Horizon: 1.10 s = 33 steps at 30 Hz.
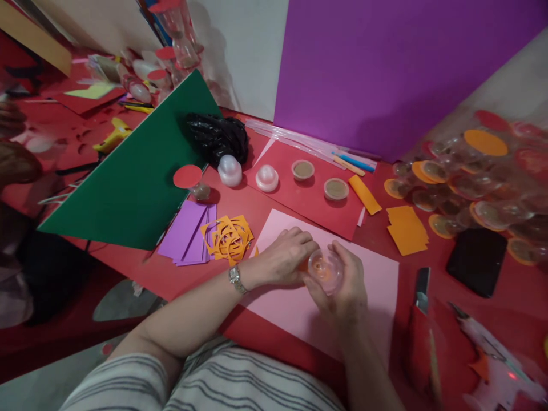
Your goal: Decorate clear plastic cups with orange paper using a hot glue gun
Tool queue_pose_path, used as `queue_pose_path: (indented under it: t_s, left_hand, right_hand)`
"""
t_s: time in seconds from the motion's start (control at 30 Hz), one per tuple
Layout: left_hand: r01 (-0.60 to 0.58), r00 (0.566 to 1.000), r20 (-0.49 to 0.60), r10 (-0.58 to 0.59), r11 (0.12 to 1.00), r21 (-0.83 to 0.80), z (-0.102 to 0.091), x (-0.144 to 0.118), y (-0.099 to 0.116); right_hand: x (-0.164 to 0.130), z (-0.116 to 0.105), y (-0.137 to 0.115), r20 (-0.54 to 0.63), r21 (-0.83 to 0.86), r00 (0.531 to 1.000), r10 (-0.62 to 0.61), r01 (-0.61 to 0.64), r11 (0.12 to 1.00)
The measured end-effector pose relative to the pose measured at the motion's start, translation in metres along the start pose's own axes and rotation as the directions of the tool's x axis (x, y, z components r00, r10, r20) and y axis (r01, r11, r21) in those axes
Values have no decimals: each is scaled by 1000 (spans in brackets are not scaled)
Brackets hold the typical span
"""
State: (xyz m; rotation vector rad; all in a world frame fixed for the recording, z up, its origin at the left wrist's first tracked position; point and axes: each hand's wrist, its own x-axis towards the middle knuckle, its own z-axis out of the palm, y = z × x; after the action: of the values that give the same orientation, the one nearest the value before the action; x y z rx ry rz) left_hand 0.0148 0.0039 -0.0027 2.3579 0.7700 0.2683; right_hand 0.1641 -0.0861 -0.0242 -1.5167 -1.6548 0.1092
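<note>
A small clear plastic cup point(329, 274) is held above the pink sheet point(377, 279), its round opening turned up toward me. My right hand point(351, 288) wraps around its right side, thumb in front and fingers behind. My left hand point(289, 254), wearing a wristwatch, is closed right against the cup's left side. A bit of orange shows between that hand and the cup, and an orange tint shows through the clear plastic. What the left fingers grip is mostly hidden.
Orange paper cutouts point(229, 238), purple cards point(186, 234) and a green board point(141, 177) lie left. Two filled cups point(302, 170) sit behind. On the right are orange squares point(406, 229), a black phone point(477, 261), a cutter point(422, 288) and joined cups point(488, 208).
</note>
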Motion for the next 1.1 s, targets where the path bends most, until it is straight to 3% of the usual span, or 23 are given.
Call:
queue_pose_path:
  t_s: [0.33, 0.53, 1.1]
  left_hand:
    - [9, 1000, -22, -7, 997, 82, 2, 0, 1]
    - [26, 1000, -14, -25, 997, 74, 0, -1, 3]
    - [17, 1000, 16, -17, 999, 42, 1, 0, 2]
  right_hand:
    - [2, 0, 1, 8, -10, 999, -32, 32, 999]
    - [-1, 1, 0, 31, 23, 999, 26, -27, 999]
    - [-3, 3, 3, 36, 24, 999, 3, -4, 1000]
